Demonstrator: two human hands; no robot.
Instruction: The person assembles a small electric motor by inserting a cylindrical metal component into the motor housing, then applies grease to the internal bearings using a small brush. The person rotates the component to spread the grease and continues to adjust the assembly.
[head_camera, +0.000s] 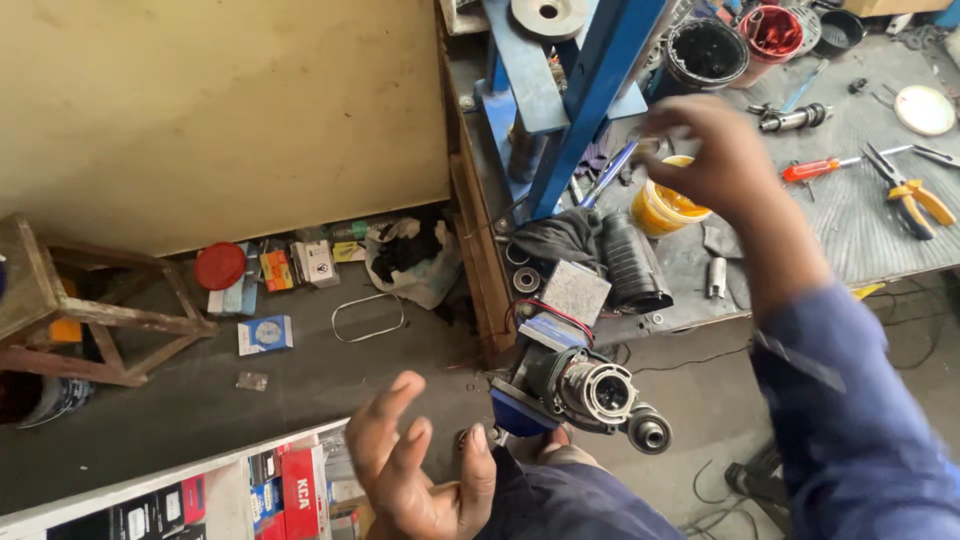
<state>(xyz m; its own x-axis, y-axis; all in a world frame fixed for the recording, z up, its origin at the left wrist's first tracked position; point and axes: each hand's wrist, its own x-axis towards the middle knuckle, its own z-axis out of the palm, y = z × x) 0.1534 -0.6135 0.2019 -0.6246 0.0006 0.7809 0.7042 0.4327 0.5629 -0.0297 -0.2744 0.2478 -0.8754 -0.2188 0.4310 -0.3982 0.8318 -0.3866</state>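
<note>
1. Motor (590, 385): grey metal unit clamped in a blue vise (520, 410) at the near edge of the surface (860, 210), low in the centre of view. Long axis runs from the surface edge toward the wearer; open round end points down-right, at the camera. A smaller cylinder lies alongside it. Red wires loop over its rear.
2. Left hand (415, 475): empty, fingers spread and loosely curled, palm up, just left of the motor, not touching it.
3. Right hand (715, 160): empty, fingers splayed, raised over the surface above a yellow tub (665, 208); blue sleeve.
4. Between motor and tub: black ribbed boot (632, 262), dark rag, grey block.
5. Blue press frame (575, 90): stands behind the motor, upright.
6. Further on the surface: red screwdriver (815, 168), yellow pliers (915, 195), black and red cans.
7. Floor, left: wooden stool (60, 305), small boxes, red lid (220, 265), wire loop; beige wall behind.
</note>
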